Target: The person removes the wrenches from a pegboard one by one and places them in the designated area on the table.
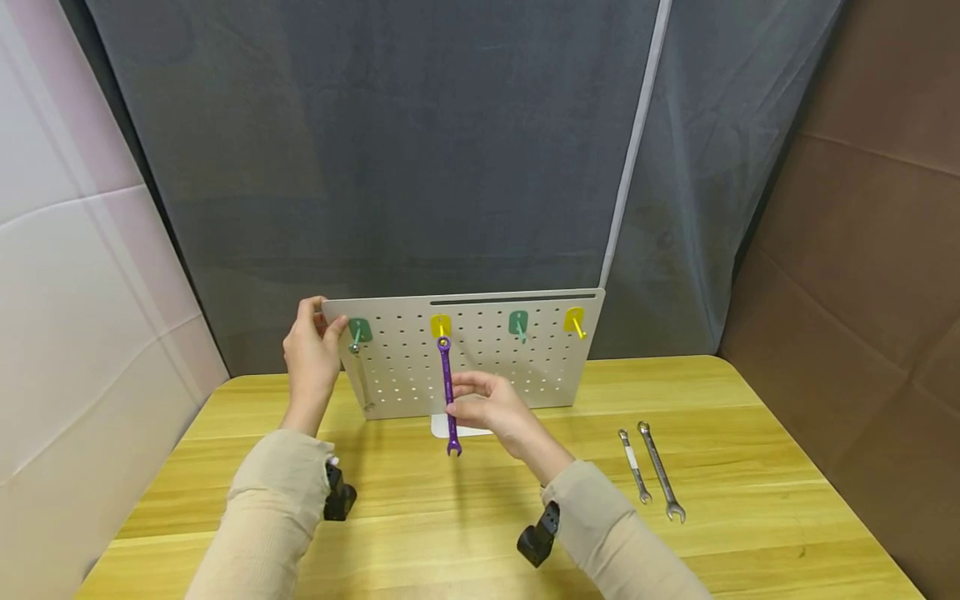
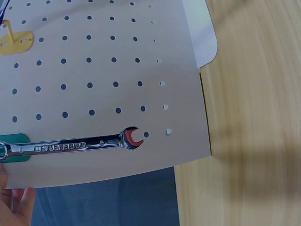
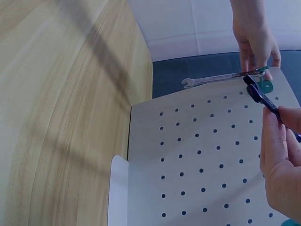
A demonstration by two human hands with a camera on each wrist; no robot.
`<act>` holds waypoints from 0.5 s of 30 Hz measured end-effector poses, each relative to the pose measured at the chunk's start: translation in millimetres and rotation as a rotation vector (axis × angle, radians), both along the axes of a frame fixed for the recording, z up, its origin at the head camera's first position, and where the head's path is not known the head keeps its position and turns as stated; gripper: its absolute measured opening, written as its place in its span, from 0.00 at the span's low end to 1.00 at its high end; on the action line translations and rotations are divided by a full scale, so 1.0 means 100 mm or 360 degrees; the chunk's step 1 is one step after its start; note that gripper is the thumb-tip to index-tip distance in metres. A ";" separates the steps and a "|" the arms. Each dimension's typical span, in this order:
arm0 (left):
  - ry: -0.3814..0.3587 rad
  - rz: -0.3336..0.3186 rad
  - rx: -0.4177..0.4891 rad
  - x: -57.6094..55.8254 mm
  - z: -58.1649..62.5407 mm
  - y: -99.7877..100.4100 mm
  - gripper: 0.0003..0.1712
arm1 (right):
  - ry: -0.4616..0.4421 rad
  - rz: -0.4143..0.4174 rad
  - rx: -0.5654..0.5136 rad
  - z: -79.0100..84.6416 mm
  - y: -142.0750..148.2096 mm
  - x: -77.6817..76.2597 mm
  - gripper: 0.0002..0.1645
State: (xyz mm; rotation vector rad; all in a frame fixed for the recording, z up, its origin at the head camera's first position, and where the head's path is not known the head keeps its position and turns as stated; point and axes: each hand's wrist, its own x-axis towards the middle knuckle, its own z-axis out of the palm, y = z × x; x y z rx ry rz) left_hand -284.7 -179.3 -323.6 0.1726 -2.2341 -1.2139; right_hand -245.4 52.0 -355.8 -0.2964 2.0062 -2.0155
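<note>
My left hand (image 1: 311, 367) grips the upper left corner of a white pegboard (image 1: 480, 354), thumb in front. Between the thumb and fingers of my right hand (image 1: 491, 408) is a purple combination wrench (image 1: 447, 375), held upright with its open end down. Its ring end is at the tip of a yellow hook (image 1: 440, 323); yellow shows through the ring, but how far it sits on the hook I cannot tell. A chrome wrench (image 2: 70, 145) hangs by its ring from the left green hook (image 1: 360, 330), close to my left hand.
Farther right on the board are a green hook (image 1: 518, 323) and a yellow hook (image 1: 575, 322), both bare. Two silver wrenches, a short one (image 1: 634, 467) and a longer one (image 1: 661, 471), lie on the wooden table (image 1: 750, 483) at right. A grey curtain (image 1: 450, 150) hangs behind.
</note>
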 end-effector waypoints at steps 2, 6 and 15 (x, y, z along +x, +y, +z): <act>0.0003 0.0001 0.0000 0.00 0.00 0.00 0.21 | -0.0006 -0.0001 -0.0024 0.01 0.00 0.00 0.26; -0.0009 0.0004 0.0002 0.00 0.01 0.00 0.21 | 0.0006 -0.0015 -0.0039 0.00 0.01 -0.01 0.27; -0.0053 0.0004 0.0007 0.01 0.01 0.00 0.22 | -0.0003 -0.0065 0.0022 -0.15 0.15 -0.04 0.26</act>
